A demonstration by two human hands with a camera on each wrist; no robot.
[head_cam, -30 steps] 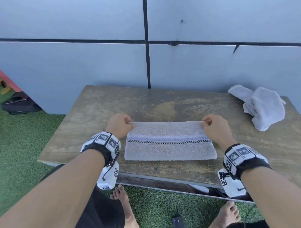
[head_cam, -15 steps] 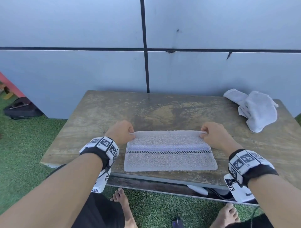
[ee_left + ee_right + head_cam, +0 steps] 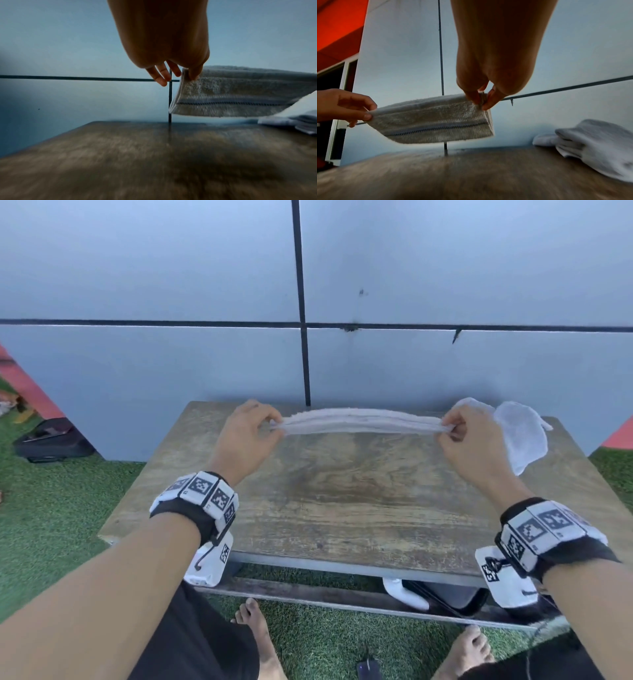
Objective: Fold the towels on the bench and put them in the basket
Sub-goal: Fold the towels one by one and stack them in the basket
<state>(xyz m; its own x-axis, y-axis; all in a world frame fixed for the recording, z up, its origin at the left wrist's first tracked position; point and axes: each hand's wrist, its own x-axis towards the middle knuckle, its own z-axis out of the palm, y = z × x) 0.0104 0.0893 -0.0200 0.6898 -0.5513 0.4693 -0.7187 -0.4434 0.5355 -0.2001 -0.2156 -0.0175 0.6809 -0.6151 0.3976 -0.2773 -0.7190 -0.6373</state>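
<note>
A folded grey towel [image 3: 363, 422] with a dark stitched stripe hangs stretched in the air above the wooden bench [image 3: 342, 501]. My left hand [image 3: 248, 436] pinches its left top corner and my right hand [image 3: 469, 440] pinches its right top corner. In the left wrist view the towel [image 3: 240, 94] hangs below my left hand's thumb and finger [image 3: 190, 73]. From the right wrist, the towel [image 3: 433, 121] is clear of the bench, with my right hand [image 3: 479, 100] at one end and my left hand [image 3: 351, 108] at the other. No basket is in view.
A second, crumpled white towel [image 3: 520, 433] lies at the bench's back right corner, also visible in the right wrist view [image 3: 594, 148]. A grey panelled wall [image 3: 308, 302] stands right behind the bench. Green turf [image 3: 51, 508], a black bag [image 3: 51, 440] and bare feet [image 3: 253, 625] are below.
Both hands have lifted the folded towel off the bench's front part and carried it up and toward the wall. It now hangs in the air between them.
</note>
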